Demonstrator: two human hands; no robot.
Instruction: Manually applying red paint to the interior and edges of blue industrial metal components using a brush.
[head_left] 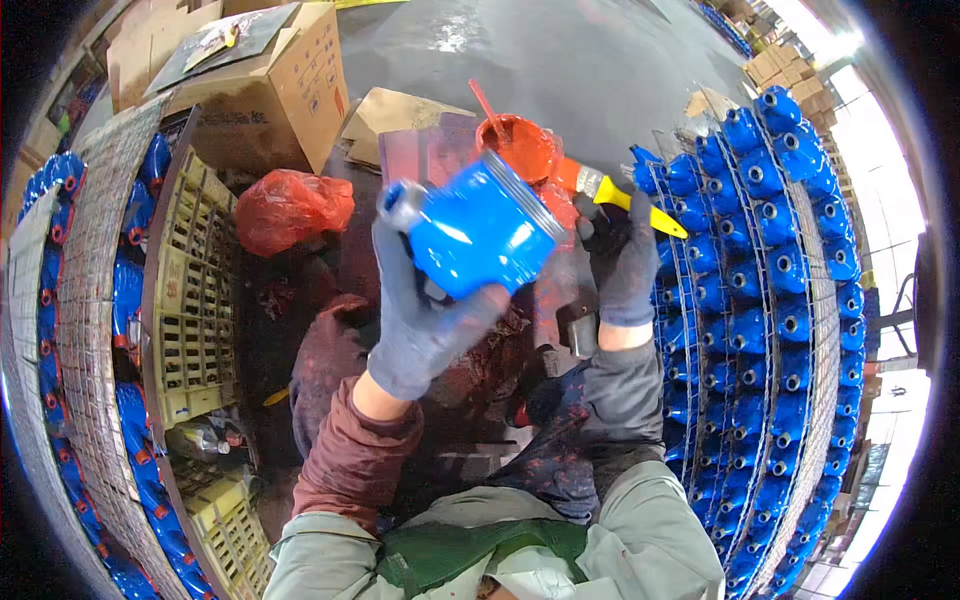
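In my gloved left hand (418,330) is a blue-painted metal housing (485,232) with a threaded wide end and a narrower bare-metal neck. It is raised and tilted, the threaded end toward the upper right. My gloved right hand (632,268) grips a paintbrush (625,197) by its yellow handle. The brush's red-coated bristles point left, close to a pot of red paint (527,148); I cannot tell whether they touch it. A red stick (482,97) leans out of the pot.
Wire racks packed with blue housings (745,330) rise on my right, and more blue housings (130,300) line the left. Cream plastic crates (200,300) stand at left. Beyond them are a cardboard box (270,110) and a crumpled red plastic bag (293,210).
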